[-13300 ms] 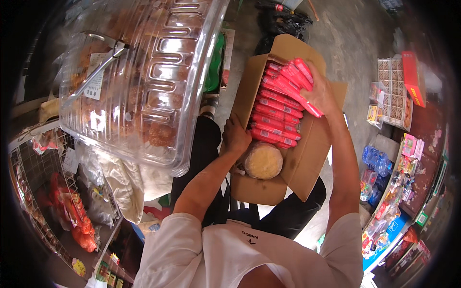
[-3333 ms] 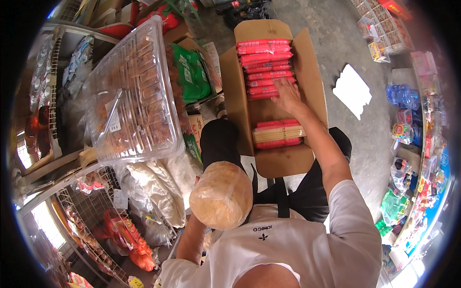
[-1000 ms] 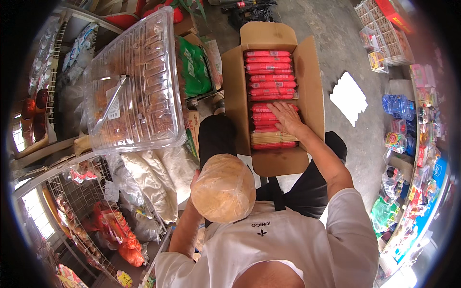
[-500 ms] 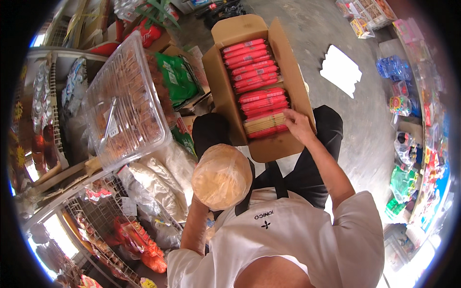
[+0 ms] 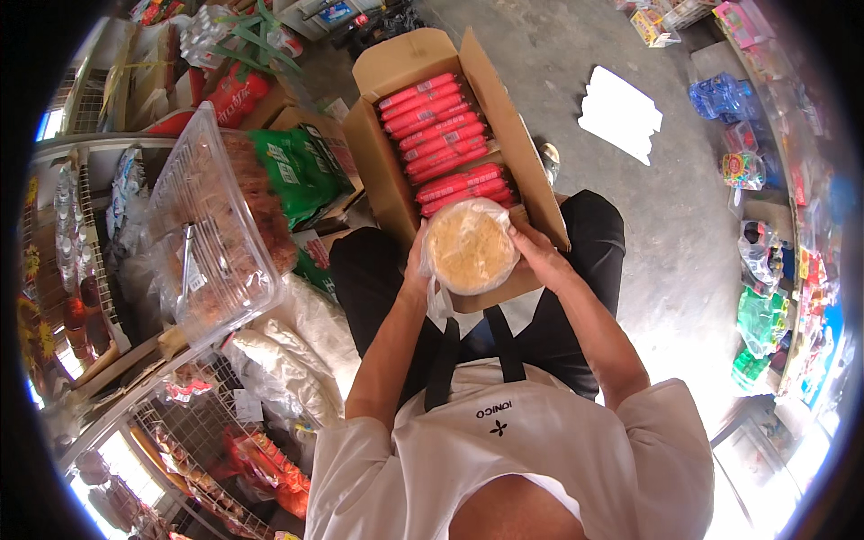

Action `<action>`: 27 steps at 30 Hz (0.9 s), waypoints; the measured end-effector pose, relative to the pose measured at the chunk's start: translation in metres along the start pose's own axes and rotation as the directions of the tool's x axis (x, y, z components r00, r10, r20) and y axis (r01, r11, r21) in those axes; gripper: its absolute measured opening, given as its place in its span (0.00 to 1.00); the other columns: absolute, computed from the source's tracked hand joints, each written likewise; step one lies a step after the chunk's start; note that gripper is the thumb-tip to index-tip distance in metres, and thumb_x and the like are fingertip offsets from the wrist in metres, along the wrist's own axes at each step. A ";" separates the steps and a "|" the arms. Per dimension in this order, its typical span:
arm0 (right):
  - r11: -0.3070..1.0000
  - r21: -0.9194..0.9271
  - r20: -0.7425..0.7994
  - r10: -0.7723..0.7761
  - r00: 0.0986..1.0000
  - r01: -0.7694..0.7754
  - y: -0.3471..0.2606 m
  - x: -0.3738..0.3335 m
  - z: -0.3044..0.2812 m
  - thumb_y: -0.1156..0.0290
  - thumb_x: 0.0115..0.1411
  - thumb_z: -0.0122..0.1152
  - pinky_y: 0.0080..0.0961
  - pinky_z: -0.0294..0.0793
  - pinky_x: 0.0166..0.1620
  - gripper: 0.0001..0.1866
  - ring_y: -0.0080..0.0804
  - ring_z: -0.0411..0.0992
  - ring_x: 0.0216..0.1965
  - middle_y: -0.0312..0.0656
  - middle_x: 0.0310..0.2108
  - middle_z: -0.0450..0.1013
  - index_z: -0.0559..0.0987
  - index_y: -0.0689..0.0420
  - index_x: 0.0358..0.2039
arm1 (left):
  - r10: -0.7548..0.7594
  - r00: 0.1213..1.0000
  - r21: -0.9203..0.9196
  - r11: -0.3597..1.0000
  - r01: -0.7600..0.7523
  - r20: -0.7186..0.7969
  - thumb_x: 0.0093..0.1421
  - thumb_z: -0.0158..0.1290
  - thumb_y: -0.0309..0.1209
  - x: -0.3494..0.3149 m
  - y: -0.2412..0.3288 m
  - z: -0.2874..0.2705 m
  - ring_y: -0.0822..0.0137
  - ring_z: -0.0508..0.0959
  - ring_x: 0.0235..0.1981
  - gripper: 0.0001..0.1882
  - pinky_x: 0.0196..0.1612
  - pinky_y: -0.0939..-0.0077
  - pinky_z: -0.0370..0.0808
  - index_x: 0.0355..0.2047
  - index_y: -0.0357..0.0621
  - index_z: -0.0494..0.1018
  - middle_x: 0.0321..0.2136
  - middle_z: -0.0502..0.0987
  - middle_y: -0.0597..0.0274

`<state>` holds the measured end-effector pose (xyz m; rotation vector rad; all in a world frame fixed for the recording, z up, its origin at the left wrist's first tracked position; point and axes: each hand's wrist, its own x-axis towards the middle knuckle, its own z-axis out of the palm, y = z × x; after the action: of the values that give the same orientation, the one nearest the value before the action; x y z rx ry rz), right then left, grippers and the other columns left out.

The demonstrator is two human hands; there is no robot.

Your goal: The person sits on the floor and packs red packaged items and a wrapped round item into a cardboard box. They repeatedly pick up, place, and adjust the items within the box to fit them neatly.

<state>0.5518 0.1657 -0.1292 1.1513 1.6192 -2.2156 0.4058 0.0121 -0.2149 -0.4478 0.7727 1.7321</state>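
Both hands hold a round tan bundle in a clear plastic bag [image 5: 470, 245] over the near end of an open cardboard box [image 5: 378, 184]. My left hand [image 5: 418, 261] curls against its left side. On the right side, my right hand [image 5: 538, 256] grips the plastic with thumb and fingers. What the bundle contains cannot be made out. Rows of long red packets [image 5: 439, 135] lie in the box beyond it. The bundle and hands cover the box's near end. The box sits between my knees, its flaps folded out.
To the left are a large clear plastic tray [image 5: 216, 225], a green package [image 5: 292, 171] and wire racks [image 5: 193, 405] with bagged goods. A white sheet [image 5: 621, 112] lies on the floor at the right. Shelves with packaged goods, including a green bag [image 5: 760, 319], line the far right.
The round bundle has moved from my left lap up and right, over the box. My right hand has left the pale sticks in the box and now grips the bundle too.
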 end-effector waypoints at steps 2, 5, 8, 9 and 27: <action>0.995 0.103 -0.032 -0.018 0.999 0.021 0.006 0.015 -0.005 0.41 0.57 0.48 0.31 0.65 0.51 0.37 0.27 0.60 0.56 0.37 0.56 0.61 0.58 0.48 0.61 | -0.010 1.000 0.018 1.000 0.010 0.007 0.62 0.40 0.51 0.025 -0.001 -0.009 0.58 0.73 0.48 0.29 0.52 0.63 0.70 0.52 0.40 0.65 0.49 0.70 0.53; 0.987 0.158 -0.107 -0.010 0.994 0.027 0.021 0.033 -0.009 0.45 0.56 0.52 0.31 0.66 0.50 0.37 0.28 0.62 0.54 0.39 0.56 0.61 0.57 0.50 0.61 | 0.016 0.986 0.229 0.973 0.022 -0.166 0.62 0.41 0.52 0.037 -0.003 -0.014 0.64 0.74 0.44 0.28 0.47 0.73 0.71 0.47 0.38 0.69 0.42 0.74 0.57; 0.997 -0.044 -0.133 -0.074 0.988 0.069 0.037 0.052 -0.009 0.49 0.57 0.53 0.29 0.69 0.48 0.35 0.29 0.64 0.52 0.41 0.54 0.63 0.58 0.53 0.60 | 0.411 0.883 0.945 0.128 -0.302 0.226 0.63 0.38 0.52 0.029 -0.010 -0.047 0.65 0.74 0.41 0.29 0.45 0.75 0.70 0.45 0.36 0.70 0.39 0.75 0.57; 0.990 -0.118 -0.137 -0.099 0.986 0.083 0.040 0.054 -0.009 0.50 0.57 0.53 0.29 0.69 0.48 0.35 0.29 0.65 0.51 0.41 0.54 0.63 0.59 0.53 0.60 | 0.205 0.953 0.716 0.698 0.019 -0.225 0.63 0.38 0.52 0.029 -0.009 -0.044 0.65 0.76 0.41 0.27 0.41 0.71 0.74 0.49 0.43 0.68 0.41 0.74 0.57; 0.945 -0.321 -0.173 -0.128 0.976 0.067 0.061 0.064 -0.007 0.45 0.52 0.54 0.31 0.61 0.55 0.39 0.43 0.64 0.55 0.55 0.51 0.66 0.64 0.61 0.56 | 0.207 0.976 0.931 0.364 -0.007 -0.074 0.59 0.33 0.62 -0.029 0.004 -0.005 0.66 0.74 0.31 0.40 0.30 0.75 0.72 0.43 0.31 0.70 0.31 0.75 0.54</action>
<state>0.5446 0.1664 -0.2174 1.2457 2.0575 -1.8513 0.4098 -0.0122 -0.1985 0.2776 1.8066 1.0672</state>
